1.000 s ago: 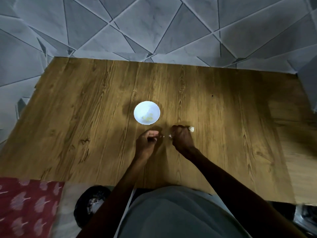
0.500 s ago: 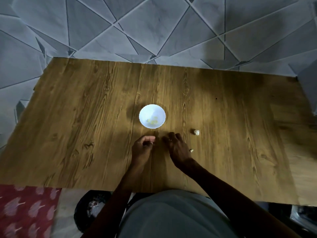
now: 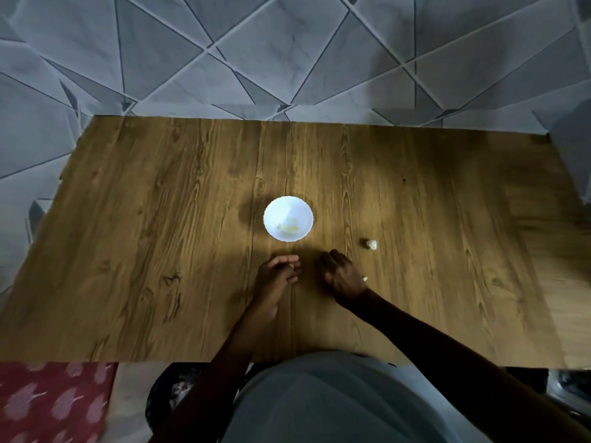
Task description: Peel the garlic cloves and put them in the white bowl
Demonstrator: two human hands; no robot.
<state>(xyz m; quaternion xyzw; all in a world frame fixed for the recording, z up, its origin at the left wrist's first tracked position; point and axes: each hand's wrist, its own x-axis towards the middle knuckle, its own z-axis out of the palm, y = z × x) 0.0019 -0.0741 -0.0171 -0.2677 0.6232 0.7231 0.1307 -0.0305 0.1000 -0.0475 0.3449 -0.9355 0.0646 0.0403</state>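
while a few pale yellow peeled garlic cloves [image 3: 289, 229] lie in the small round white bowl [image 3: 288, 206] at the middle of the brown wood-grain worktop [image 3: 160, 219], the left hand [image 3: 279, 272] curls loosely, palm inward, and the right hand [image 3: 340, 272] rests knuckles-up — whether either pinches anything cannot be told. a small whitish unpeeled garlic piece [image 3: 371, 244] sits just beyond the right hand; a pale scrap [image 3: 365, 278] shows at its edge. the step looks between cloves — next, likely, reaching for that piece.
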